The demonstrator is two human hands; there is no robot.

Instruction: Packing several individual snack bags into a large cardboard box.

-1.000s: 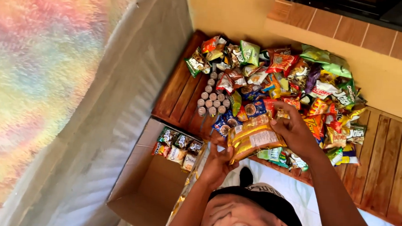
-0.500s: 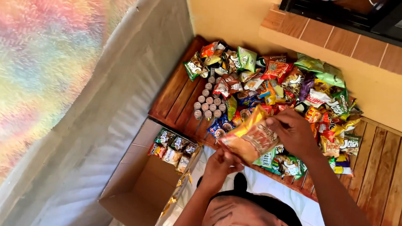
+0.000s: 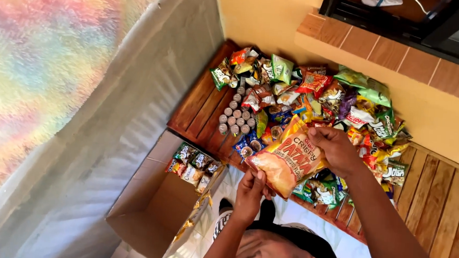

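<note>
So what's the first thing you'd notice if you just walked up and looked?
Probably the big orange snack bag in the middle, held up by the left hand at its lower edge and the right hand at its top. Behind it, a bright heap of snack packets covers the wooden table. Down left sits an open cardboard box with a few packets inside.

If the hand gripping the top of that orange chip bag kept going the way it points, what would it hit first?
Likely the pile of snack packets on the wooden table: the right hand points over the orange chip bag toward them, though depth is unclear.
</note>
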